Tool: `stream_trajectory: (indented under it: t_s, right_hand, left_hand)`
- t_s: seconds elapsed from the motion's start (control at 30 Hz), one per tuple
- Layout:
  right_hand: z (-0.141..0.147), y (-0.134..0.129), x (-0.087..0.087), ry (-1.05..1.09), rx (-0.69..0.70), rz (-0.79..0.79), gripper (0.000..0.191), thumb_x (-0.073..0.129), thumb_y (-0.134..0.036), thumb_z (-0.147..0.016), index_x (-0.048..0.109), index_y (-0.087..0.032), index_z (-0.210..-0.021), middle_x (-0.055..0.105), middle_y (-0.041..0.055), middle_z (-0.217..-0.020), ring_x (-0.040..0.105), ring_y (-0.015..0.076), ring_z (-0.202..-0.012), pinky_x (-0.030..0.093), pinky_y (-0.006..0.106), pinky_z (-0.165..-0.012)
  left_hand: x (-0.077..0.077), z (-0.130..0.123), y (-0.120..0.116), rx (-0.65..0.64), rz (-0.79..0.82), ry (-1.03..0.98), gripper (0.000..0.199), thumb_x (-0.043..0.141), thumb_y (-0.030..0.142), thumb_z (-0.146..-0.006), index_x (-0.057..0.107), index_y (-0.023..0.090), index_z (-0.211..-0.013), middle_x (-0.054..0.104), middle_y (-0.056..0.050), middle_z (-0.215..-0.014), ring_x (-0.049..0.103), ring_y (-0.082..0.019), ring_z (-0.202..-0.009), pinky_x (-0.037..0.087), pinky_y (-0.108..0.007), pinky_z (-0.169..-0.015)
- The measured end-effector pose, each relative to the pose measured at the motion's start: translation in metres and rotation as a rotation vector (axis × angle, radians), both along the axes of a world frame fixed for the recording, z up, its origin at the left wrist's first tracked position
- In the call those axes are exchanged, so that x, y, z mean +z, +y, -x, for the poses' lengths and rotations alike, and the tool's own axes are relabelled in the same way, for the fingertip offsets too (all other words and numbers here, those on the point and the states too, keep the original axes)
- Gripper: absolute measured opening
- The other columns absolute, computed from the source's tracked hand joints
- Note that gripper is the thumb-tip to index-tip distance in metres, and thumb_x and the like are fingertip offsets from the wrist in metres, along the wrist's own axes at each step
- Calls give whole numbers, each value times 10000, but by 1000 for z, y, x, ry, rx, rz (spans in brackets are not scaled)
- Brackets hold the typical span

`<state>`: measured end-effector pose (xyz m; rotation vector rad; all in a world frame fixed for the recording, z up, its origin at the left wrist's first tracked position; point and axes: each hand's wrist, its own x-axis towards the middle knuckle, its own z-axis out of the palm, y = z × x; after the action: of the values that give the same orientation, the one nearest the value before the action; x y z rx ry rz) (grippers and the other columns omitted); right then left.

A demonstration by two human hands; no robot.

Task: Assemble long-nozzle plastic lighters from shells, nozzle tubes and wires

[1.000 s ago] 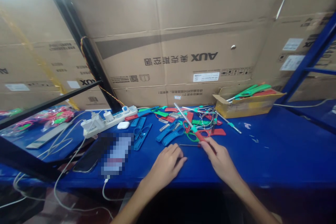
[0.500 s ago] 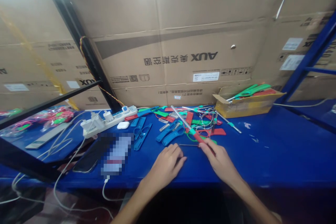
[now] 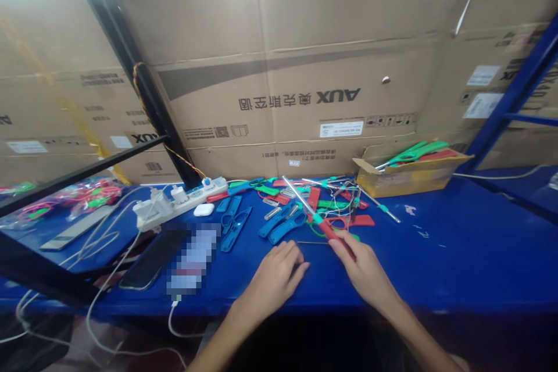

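Observation:
My right hand [image 3: 360, 261] grips the red handle of a long-nosed lighter [image 3: 325, 226]. The lighter's metal tube points up and left, with a green collar where it meets the handle. A thin metal rod [image 3: 311, 242] lies below the lighter, its right end hidden near my right hand. My left hand [image 3: 281, 267] rests on the blue tabletop with curled fingers and the thumb apart; nothing shows in it. Beyond the hands lie blue handle shells [image 3: 288, 226], red and green shells, and several metal tubes with thin wires.
A cardboard box [image 3: 410, 180] holding green and red lighters stands at the back right. On the left are a power strip [image 3: 187, 203] with chargers, a white earphone case [image 3: 203, 210], two phones and cables [image 3: 93, 317]. Cardboard sheets [image 3: 279, 29] wall off the back.
The red lighter has shifted very slightly in my right hand. My left hand stays in place, and the view has moved a little.

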<state>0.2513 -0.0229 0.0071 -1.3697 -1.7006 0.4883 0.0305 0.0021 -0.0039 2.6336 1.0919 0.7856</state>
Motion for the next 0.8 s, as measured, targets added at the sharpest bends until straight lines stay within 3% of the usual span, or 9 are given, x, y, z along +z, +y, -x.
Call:
stream_trajectory:
  t_s: [0.13, 0.27, 0.37, 0.5, 0.7, 0.8]
  right_hand:
    - [0, 0, -1, 6, -5, 27, 396, 426, -529, -1022, 636, -221, -886, 605, -21, -674, 534, 157, -576, 426, 260, -597]
    - [1, 0, -1, 28, 25, 57, 362, 431, -535, -1022, 627, -231, -999, 643, -9, -759, 575, 175, -658, 435, 274, -655]
    - [1, 1, -1, 57, 18, 92, 350, 446, -548, -1012, 580, -235, -1094, 625, -25, -725, 545, 173, -600, 410, 278, -611]
    - [0, 0, -4, 91, 0, 101, 345, 456, -560, -1003, 560, -238, -939, 558, -43, -661, 479, 154, -559, 370, 266, -570]
    - [0, 1, -2, 81, 12, 87, 362, 453, -539, -1013, 608, -245, -1155, 598, -41, -708, 517, 158, -594, 401, 265, -608]
    - [0, 2, -1, 45, 36, 59, 359, 450, -532, -1017, 652, -236, -1024, 645, -16, -768, 565, 168, -662, 430, 272, -673]
  left_hand:
    - [0, 0, 0, 4, 25, 7, 142, 517, 238, -1031, 520, 210, -892, 611, -19, -899, 596, -202, -867, 492, -325, -778]
    - [1, 0, 0, 6, 39, 24, 140, 525, 241, -1029, 517, 208, -894, 614, -20, -909, 597, -207, -878, 492, -333, -786]
    - [0, 0, 0, 9, 42, 29, 133, 525, 242, -1030, 519, 208, -902, 614, -21, -914, 596, -212, -885, 490, -340, -795]
    - [0, 0, 1, 7, 45, 33, 140, 510, 247, -1037, 518, 206, -904, 610, -25, -909, 588, -213, -879, 486, -344, -800]
    - [1, 0, 0, 7, 62, 47, 147, 501, 250, -1044, 511, 208, -904, 608, -24, -927, 583, -210, -897, 480, -339, -819]
    - [-1, 1, 0, 8, 66, 46, 148, 498, 261, -1047, 509, 210, -909, 608, -21, -929, 582, -211, -899, 475, -344, -823]
